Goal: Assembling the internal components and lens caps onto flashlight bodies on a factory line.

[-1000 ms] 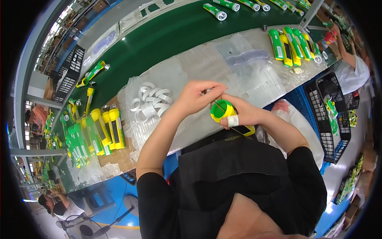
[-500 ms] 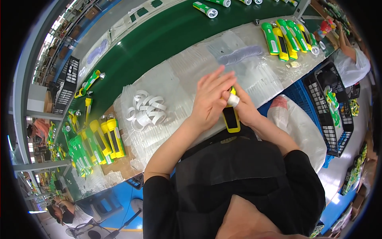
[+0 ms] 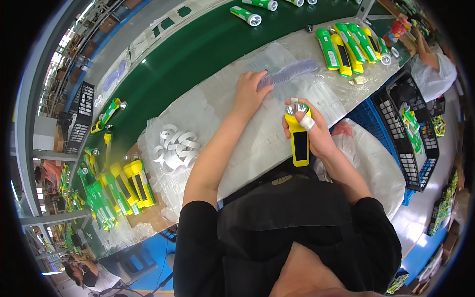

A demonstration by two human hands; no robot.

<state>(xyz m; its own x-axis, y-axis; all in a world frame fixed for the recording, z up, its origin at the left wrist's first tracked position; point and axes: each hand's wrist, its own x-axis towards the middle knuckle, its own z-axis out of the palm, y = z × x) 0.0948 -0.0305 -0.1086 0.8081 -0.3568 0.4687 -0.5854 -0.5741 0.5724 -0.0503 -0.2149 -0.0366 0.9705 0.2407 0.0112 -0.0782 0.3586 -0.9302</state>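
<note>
My right hand grips a yellow and green flashlight with a long dark panel, its silver reflector end tilted up. White wraps cover parts of that hand's thumb and a finger. My left hand reaches across the table, thumb and forefinger apart around the near left end of a row of clear round discs. Whether it touches the end disc is hard to see. Loose white rings lie in a heap to the left of my left forearm.
Flashlights lie side by side at the far right, others at the left. More stand on the green belt beyond the table. A white bag and black crate are at right. A co-worker's arm shows beyond.
My hands were together over the flashlight and have parted. The left went away to the disc row; the right keeps the flashlight, its reflector now in sight.
</note>
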